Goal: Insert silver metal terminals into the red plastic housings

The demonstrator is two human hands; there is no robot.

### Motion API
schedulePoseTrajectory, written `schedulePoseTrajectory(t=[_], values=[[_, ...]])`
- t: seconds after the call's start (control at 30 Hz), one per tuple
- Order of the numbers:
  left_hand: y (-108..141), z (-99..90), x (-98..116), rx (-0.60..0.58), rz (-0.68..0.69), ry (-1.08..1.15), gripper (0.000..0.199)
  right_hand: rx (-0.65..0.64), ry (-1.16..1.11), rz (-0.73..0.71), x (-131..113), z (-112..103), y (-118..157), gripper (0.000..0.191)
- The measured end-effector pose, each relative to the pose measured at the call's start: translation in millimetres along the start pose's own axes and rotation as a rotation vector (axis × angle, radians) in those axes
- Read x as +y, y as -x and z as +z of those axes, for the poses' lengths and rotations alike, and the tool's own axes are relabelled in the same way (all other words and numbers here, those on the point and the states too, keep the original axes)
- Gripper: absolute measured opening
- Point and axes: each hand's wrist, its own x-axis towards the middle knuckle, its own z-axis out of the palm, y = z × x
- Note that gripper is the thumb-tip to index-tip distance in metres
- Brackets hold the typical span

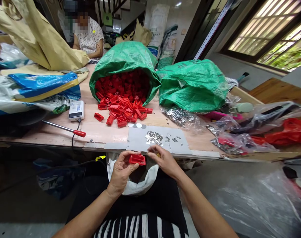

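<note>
My left hand (121,172) grips a hollow, rectangular red plastic housing (137,159) between thumb and fingers, its open side facing up toward me. Just right of it, my right hand (164,161) has thumb and fingertips drawn together. Whatever is in that pinch, if anything, is too small to make out. Both hands are at the table's front edge, above an open white bag (140,186) at my lap. Beyond them lies a pile of small shiny metal pieces (154,137) on a grey sheet (135,138), with several more scattered to its right.
A green sack (125,54) on its side spills red housings (120,109) onto the table (101,132). Another green sack (192,86) stands right of it. A white power bank (76,110) and a red-handled rod (66,129) lie left. A person (91,39) sits at the far side.
</note>
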Motion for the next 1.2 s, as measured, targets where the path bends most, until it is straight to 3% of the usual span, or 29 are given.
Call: schedulePoseTrajectory(t=[0.07,0.1,0.23,0.43,0.77,0.97,1.2], values=[[-1.1,-1.4,2.5,0.034,-0.012,0.031,0.033,0.224,0.341,-0.088,4.2,-12.6,-10.2,0.013],[-1.3,-1.8,3.9,0.043,-0.024,0.045,0.033,0.272,0.454,-0.107,7.1,-18.1,-14.9,0.012],[-0.8,-0.5,7.3,0.049,-0.087,0.079,0.033,0.276,0.677,-0.126,15.9,-27.3,-28.8,0.014],[1.3,1.3,6.9,0.054,-0.112,0.071,0.032,0.281,0.830,-0.087,13.1,-18.1,-38.7,0.010],[2.7,0.7,8.4,0.067,-0.139,0.091,0.032,0.259,0.782,-0.065,15.5,-26.7,-41.1,0.007],[0.6,1.6,11.3,0.052,-0.190,0.172,0.031,0.277,0.609,-0.121,13.7,-32.0,-39.5,0.007],[-7.3,1.5,13.7,0.066,-0.205,0.189,0.035,0.201,0.344,-0.187,-10.3,-14.4,-19.4,0.005]])
